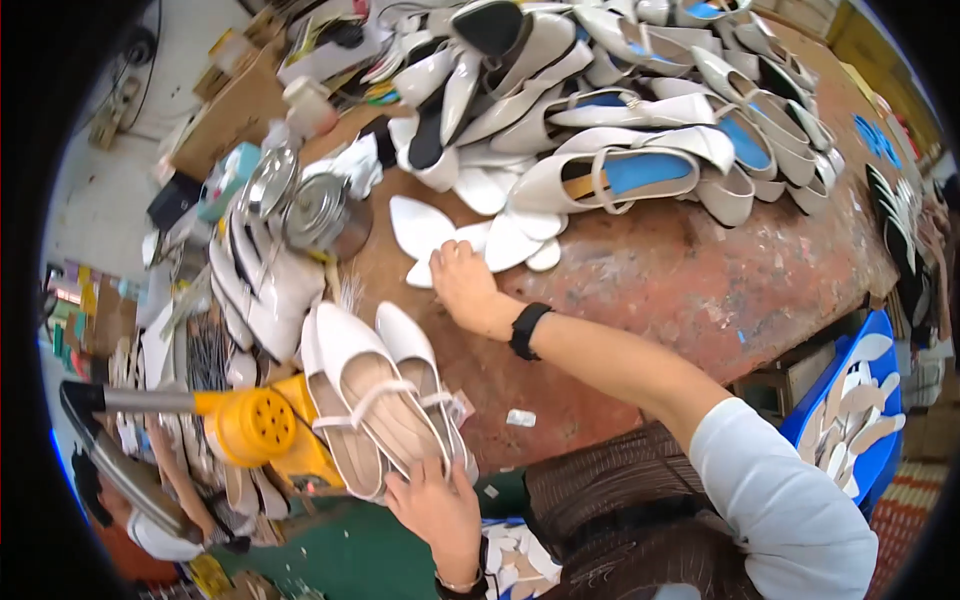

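At the table's near left edge, several cream strap shoes (372, 380) with pointed toes and beige insides lie side by side. The fingers of my left hand (437, 512) are curled over the heel of the middle shoe. My right hand (468, 288) reaches across to a loose pile of flat white insoles (512, 240). Its fingertips are bent down onto a white piece at the pile's left, beside a pointed white insole (420, 226). The fingers partly hide that piece.
A large heap of cream shoes (630, 115) covers the table's far side, some with blue linings. Metal pots (325, 215) and more shoes (268, 300) stand left, behind a yellow machine part (250, 427). A blue bin (880, 335) with insole pieces is at right.
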Available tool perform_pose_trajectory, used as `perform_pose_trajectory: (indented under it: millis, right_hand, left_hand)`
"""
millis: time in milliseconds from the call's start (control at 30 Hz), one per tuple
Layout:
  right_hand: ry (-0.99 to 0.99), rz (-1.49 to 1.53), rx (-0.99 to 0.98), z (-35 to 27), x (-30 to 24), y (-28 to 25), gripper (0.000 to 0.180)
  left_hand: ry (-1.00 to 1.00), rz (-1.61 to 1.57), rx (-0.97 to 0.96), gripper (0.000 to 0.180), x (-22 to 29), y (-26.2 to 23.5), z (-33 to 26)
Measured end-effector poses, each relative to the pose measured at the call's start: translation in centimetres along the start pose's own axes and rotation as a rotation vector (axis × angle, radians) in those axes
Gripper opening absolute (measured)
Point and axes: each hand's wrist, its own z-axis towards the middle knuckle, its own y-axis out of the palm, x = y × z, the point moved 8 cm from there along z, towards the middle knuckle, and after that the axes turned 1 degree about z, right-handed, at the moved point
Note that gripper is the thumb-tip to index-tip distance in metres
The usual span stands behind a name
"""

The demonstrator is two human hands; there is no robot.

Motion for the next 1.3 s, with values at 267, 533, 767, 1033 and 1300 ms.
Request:
perform_pose_trajectory:
  millis: [267, 533, 767, 1033, 1300]
  right_hand:
    - [0.136, 1.263, -0.055, -2.3, 8.5, -12.3, 0.078]
    - [0.235, 1.543, 0.594, -22.2, 22.3, -29.2, 0.056]
    - [0.484, 1.445, 0.869, -36.1, 28.0, -30.0, 0.038]
    - [0.736, 1.977, 0.740, -33.1, 27.4, -23.0, 0.069]
    - [-0.100, 0.266, -0.002, -27.1, 18.1, -22.6, 0.049]
  left_hand:
    - [0.048, 0.167, 0.144, 0.059, 4.8, -4.6, 0.9]
    - [0.519, -1.048, 0.010, 0.054, 28.5, 3.5, 13.1]
    - [0.066, -1.547, -0.055, 0.031, 36.7, 7.1, 18.8]
    - [0.517, -0.953, -0.068, 0.027, 22.9, -1.7, 5.0]
    - [0.771, -0.357, -0.154, 0.019, 9.0, 5.8, -4.0]
